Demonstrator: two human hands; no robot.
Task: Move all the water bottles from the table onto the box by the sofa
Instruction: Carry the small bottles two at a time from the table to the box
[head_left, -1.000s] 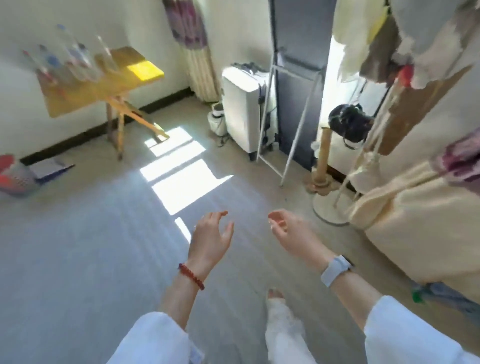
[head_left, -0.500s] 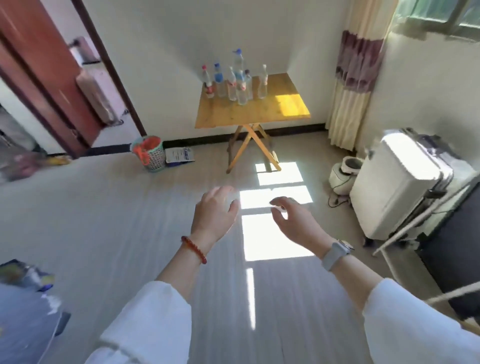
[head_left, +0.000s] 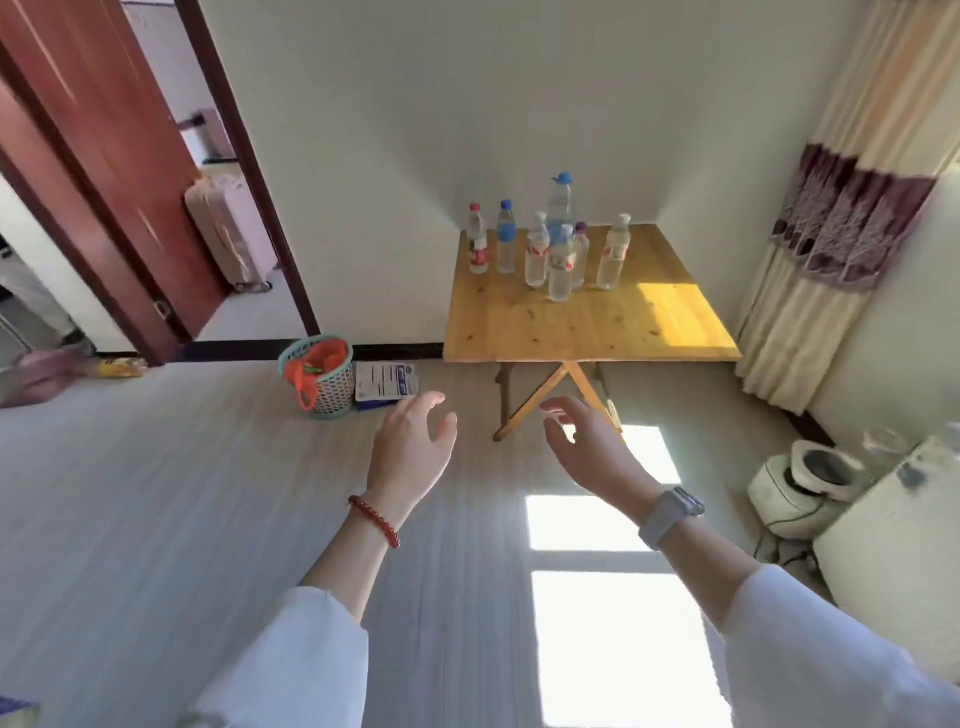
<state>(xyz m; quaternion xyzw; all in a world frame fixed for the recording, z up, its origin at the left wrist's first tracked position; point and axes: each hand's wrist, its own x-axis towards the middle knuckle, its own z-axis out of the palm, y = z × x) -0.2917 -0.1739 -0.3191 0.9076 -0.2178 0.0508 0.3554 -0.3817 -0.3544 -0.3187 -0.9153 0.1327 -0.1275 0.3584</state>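
A small wooden folding table (head_left: 587, 327) is set against the white wall, right in the corner by the striped curtain (head_left: 826, 249), with a patch of sun on its right side. The water bottles (head_left: 550, 244) are all stood upright in a loose cluster at the back of the tabletop, seven as far as can be counted: one red-capped at the left, a tall blue-capped one behind, the rest bunched close together. Pale plank flooring is lit by window-shaped sun patches. A teal mesh basket (head_left: 318, 375) with something orange in it is parked by the baseboard, a flat printed packet (head_left: 385, 381) just beside it. A red-brown door (head_left: 98, 171) is seen open at the left, and a white appliance (head_left: 802, 480) sits on the floor at the right.

Both hands are held out in mid-air, well short of the table. The left hand (head_left: 410, 447), red bead bracelet on the wrist, is kept loose with fingers gently curved, nothing held. The right hand (head_left: 589, 447), watch on the wrist, is likewise relaxed and empty, nothing touched.
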